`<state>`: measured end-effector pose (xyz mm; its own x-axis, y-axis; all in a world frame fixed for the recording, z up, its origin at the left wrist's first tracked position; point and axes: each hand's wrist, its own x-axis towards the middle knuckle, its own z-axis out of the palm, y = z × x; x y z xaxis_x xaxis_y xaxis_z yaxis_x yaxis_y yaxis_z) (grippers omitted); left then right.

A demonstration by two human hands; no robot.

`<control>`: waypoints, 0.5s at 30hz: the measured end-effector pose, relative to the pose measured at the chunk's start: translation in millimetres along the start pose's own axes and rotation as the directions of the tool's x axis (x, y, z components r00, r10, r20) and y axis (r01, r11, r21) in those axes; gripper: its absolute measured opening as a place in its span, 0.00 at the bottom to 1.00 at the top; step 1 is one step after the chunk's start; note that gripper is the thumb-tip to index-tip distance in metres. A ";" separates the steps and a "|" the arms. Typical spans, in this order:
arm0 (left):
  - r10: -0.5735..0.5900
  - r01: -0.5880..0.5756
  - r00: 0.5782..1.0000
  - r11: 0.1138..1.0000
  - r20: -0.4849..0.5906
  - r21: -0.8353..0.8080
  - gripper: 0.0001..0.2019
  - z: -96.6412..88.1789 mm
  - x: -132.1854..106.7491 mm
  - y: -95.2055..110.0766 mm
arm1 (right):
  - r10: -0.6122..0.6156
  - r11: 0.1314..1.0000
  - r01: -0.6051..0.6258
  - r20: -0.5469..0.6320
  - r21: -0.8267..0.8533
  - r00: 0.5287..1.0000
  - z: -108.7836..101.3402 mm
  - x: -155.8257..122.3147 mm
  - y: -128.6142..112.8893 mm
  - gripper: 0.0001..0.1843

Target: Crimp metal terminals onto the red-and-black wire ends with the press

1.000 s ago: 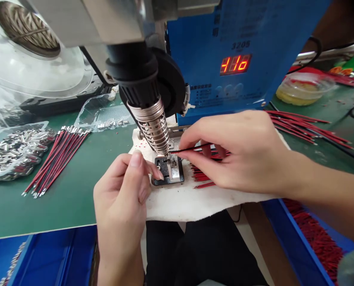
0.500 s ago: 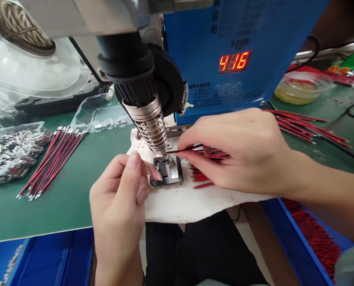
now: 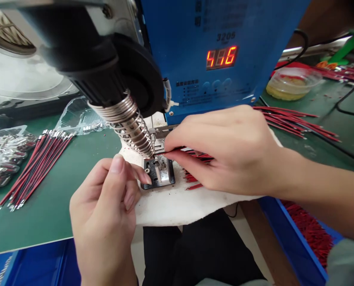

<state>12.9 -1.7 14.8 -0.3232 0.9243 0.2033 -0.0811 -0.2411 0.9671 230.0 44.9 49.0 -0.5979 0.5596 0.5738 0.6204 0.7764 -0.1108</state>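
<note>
My right hand (image 3: 221,149) pinches a thin wire (image 3: 161,153) between thumb and forefinger. The wire's left end is at the tip of a soldering iron (image 3: 132,127), which is wrapped in a coiled metal guard. Under that tip sits a small black fixture (image 3: 148,180) with a metal block. My left hand (image 3: 108,206) is closed, thumb up against the forefinger, and another fingertip rests at the fixture's left edge. Whatever the left fingers hold, if anything, is hidden. Red and black wires (image 3: 193,176) lie on the white cloth (image 3: 177,208) below my right hand.
Behind stands a blue control box (image 3: 188,47) with a lit red display. Left on the green table are a bundle of wires (image 3: 39,167) with metal ends and a tray of metal parts (image 3: 4,159). More wires (image 3: 296,121) and a clear tub (image 3: 293,85) lie right.
The view has shifted, so the soldering iron, box and wire bundle appear farther left. Both hands keep nearly the same pose, and the wire stays at the iron's tip.
</note>
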 end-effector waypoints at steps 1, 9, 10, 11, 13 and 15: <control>-0.001 0.001 1.000 1.000 0.000 -0.003 0.20 0.5 -0.3 0.1 | 0.005 1.000 -0.005 0.020 0.003 1.000 -0.2 1.3 -0.6 0.10; -0.005 0.005 1.000 1.000 0.001 -0.005 0.21 1.0 0.9 -0.6 | 0.035 0.999 -0.034 0.097 -0.006 0.995 -2.3 7.1 -5.4 0.09; -0.002 0.002 1.000 1.000 0.002 -0.003 0.21 0.9 1.0 -0.4 | 0.032 0.999 -0.032 0.094 -0.004 0.995 -2.4 6.7 -5.2 0.09; 0.003 -0.003 1.000 1.000 -0.001 0.000 0.20 0.8 1.0 -0.3 | 0.029 1.000 -0.029 0.091 -0.001 0.995 -2.5 6.2 -5.0 0.09; 0.004 -0.004 1.000 1.000 -0.001 0.016 0.20 1.1 0.9 0.0 | 0.025 1.000 -0.025 0.087 0.007 0.996 -2.7 5.3 -4.4 0.09; -0.002 0.002 1.000 1.000 -0.001 0.025 0.20 1.8 0.7 0.0 | 0.022 1.000 -0.023 0.084 0.012 0.996 -2.8 4.8 -4.0 0.10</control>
<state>14.3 -0.5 15.2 -0.3244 0.9243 0.2012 -0.0582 -0.2318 0.9710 226.0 43.7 54.5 -0.6244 0.5991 0.5012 0.6282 0.7665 -0.1335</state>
